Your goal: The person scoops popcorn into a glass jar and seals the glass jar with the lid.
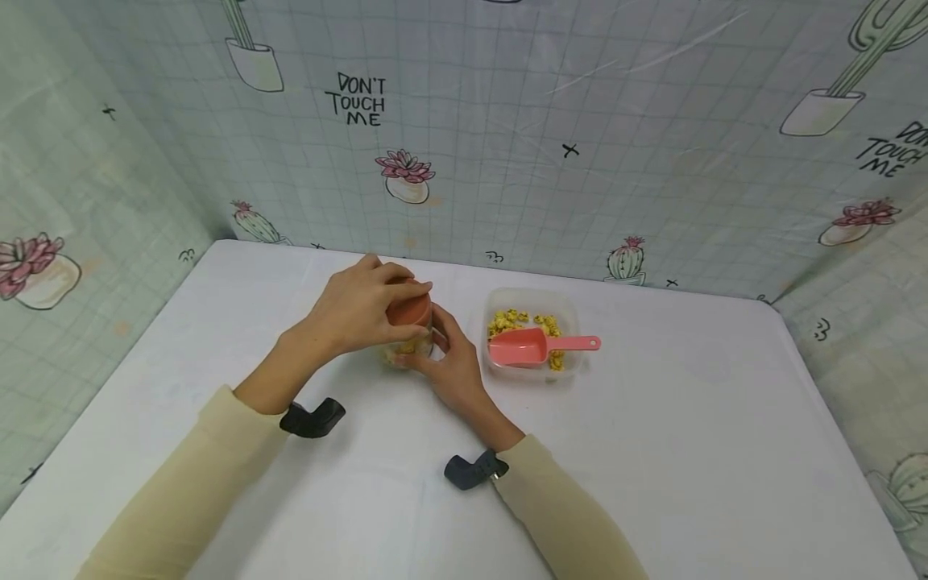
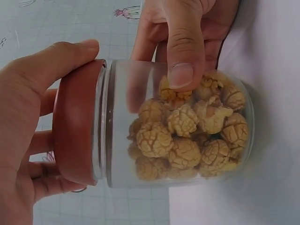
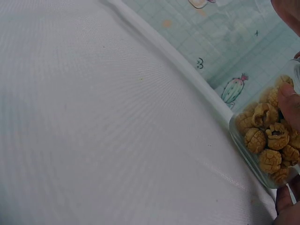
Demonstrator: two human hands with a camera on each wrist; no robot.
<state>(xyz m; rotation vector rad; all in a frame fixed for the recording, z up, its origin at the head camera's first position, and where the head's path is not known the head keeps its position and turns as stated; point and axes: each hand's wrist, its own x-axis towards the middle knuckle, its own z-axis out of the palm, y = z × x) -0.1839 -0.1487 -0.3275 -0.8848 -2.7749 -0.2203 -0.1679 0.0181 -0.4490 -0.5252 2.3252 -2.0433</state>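
A clear jar [image 2: 121, 140] stands on the table, its lower part filled with round brown caramel popcorn [image 2: 157, 139]. My left hand [image 1: 355, 310] grips the reddish-brown lid [image 2: 77, 124] from above, thumb on one side and fingers on the other. The lid sits at the jar's mouth; whether it is screwed tight I cannot tell. Around the jar's side curls my right hand [image 1: 457, 362], its thumb pressed against the glass in the left wrist view. In the right wrist view only the jar's bottom part [image 3: 255, 161] and pieces of the hands show, at the right edge.
Right of the jar is a translucent square container [image 1: 532, 299] holding yellow popcorn [image 1: 507, 320]. A pink scoop [image 1: 518, 348] lies across it, handle pointing right. The white-covered table [image 1: 689, 451] meets a printed cloth backdrop [image 1: 471, 161] behind.
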